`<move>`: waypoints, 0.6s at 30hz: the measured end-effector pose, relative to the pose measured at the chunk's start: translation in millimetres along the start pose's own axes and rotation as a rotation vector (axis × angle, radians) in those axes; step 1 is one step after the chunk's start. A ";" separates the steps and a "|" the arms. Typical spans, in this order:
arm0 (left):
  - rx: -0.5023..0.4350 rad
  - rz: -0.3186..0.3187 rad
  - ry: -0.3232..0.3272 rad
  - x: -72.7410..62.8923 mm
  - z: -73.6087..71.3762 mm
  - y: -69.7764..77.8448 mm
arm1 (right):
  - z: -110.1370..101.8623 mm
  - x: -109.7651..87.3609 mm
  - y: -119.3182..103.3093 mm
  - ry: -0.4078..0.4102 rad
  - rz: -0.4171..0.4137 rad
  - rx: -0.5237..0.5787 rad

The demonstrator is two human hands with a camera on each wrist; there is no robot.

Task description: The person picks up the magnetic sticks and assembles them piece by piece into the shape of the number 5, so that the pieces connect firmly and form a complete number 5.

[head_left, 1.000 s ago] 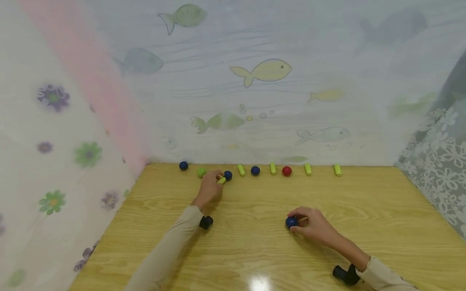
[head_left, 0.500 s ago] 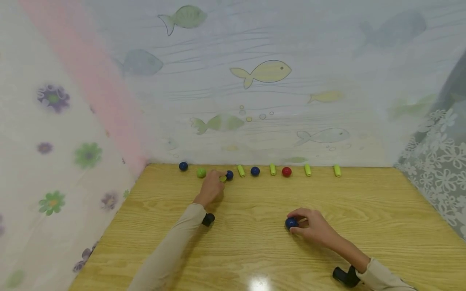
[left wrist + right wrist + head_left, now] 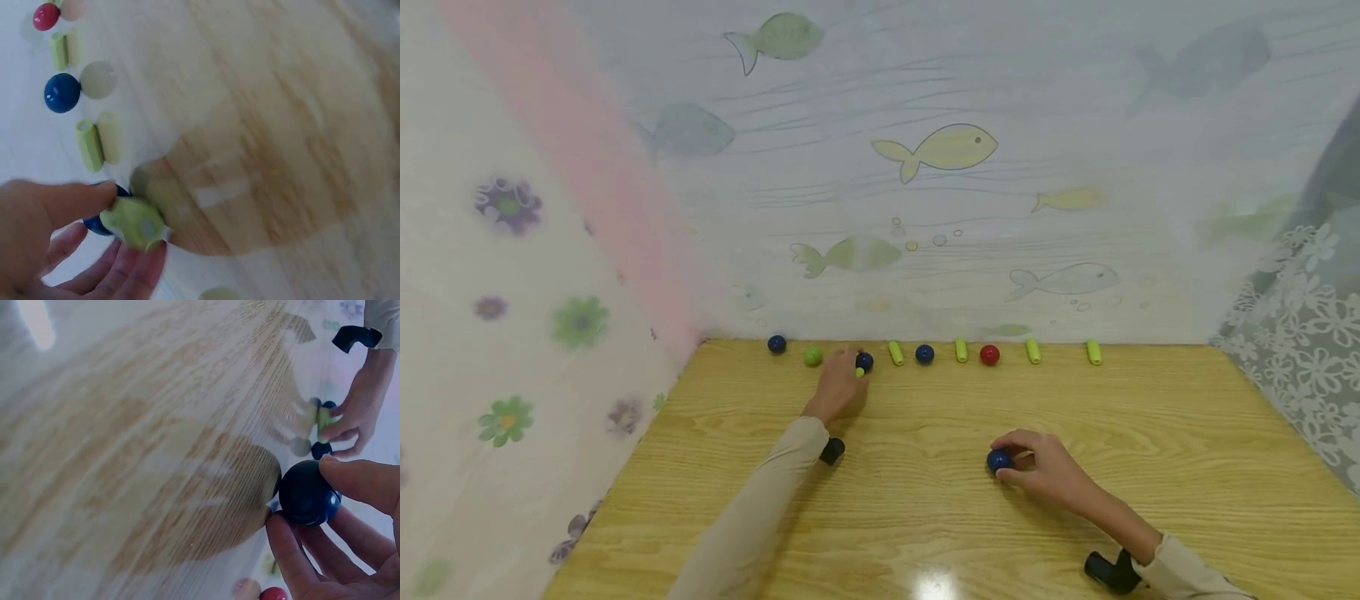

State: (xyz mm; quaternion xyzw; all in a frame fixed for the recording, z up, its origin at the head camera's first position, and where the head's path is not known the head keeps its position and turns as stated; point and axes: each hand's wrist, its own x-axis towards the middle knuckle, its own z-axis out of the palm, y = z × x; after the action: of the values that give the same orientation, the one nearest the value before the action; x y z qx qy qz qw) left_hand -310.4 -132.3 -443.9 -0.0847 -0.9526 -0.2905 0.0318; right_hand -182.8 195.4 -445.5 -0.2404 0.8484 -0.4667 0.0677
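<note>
Placement is in hand: left hand (image 3: 837, 388) pinches a short yellow-green wooden cylinder (image 3: 132, 222) at the far row, just left of a dark blue ball (image 3: 864, 361). It needs setting down there. Right hand (image 3: 1047, 468) grips another glossy blue wooden ball (image 3: 307, 492) nearer, right of centre.

Left hand (image 3: 44, 244) pinches green peg (image 3: 132, 223) beside blue ball (image 3: 100, 222)

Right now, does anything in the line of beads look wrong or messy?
Nothing is spilled or broken. The row by the curtain mostly goes ball, stick, ball, stick, but the blue ball and green ball at the left end sit side by side. The left hand pinches a green stick just there. The right hand holds a loose blue ball.
</note>
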 end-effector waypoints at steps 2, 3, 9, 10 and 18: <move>0.008 0.012 0.037 2.9 2.4 -0.2 | 0.1 0.1 0.5 -0.002 0.000 0.003; 0.006 0.015 0.055 4.1 3.3 -0.2 | 0.4 0.1 0.8 -0.005 -0.002 0.003; 0.010 0.005 0.113 7.6 6.7 -2.5 | 1.0 -0.8 2.3 -0.006 0.002 -0.013; 0.010 0.005 0.112 7.9 6.7 -3.3 | 0.8 -1.1 2.3 -0.005 0.004 -0.015; -0.070 0.000 0.073 6.2 3.6 -10.0 | -0.2 -1.8 0.2 -0.005 0.003 -0.013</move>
State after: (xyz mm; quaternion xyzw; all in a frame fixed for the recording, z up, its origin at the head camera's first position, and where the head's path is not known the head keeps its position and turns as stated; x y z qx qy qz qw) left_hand -318.4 -137.6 -451.7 -0.0753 -0.9400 -0.3265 0.0637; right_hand -181.3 196.4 -445.7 -0.2408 0.8517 -0.4603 0.0690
